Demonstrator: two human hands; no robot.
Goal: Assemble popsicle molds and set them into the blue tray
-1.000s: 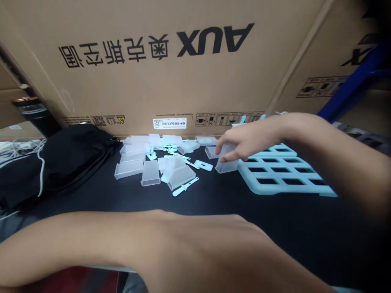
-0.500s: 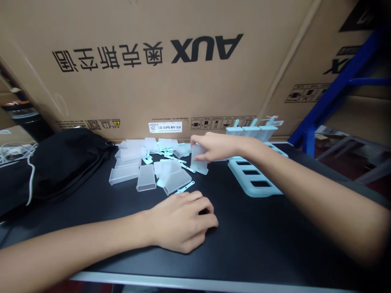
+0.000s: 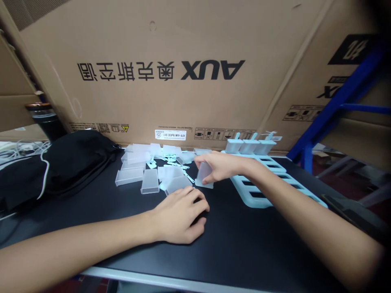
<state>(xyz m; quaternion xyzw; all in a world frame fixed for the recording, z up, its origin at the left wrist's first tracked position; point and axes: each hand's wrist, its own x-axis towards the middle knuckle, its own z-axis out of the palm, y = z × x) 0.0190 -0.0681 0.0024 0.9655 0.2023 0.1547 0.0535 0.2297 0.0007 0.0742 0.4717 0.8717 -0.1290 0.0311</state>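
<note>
My right hand (image 3: 215, 166) grips a translucent plastic mould (image 3: 204, 174) between thumb and fingers, its light blue rim downward near the black table top. My left hand (image 3: 183, 215) rests on the table, fingers loosely apart and curved, nothing visible in it. Just beyond it lie several translucent moulds (image 3: 150, 181) in a loose pile, with light blue sticks (image 3: 188, 176) among them. A light blue rack (image 3: 255, 200) with rectangular slots is partly behind my right forearm. Three moulds with sticks (image 3: 250, 145) stand upright at its far end.
Cardboard boxes (image 3: 146, 106) rise behind the table (image 3: 232, 252). On the left are a black cloth bag (image 3: 76, 162), white cables (image 3: 23, 152) and a dark bottle (image 3: 49, 122). A blue metal frame (image 3: 339, 103) stands at the right.
The view has shifted, so the boxes and rack appear lower. My right hand still holds the mould, which now looks more tilted. My left hand's fingers are nearer the mould pile.
</note>
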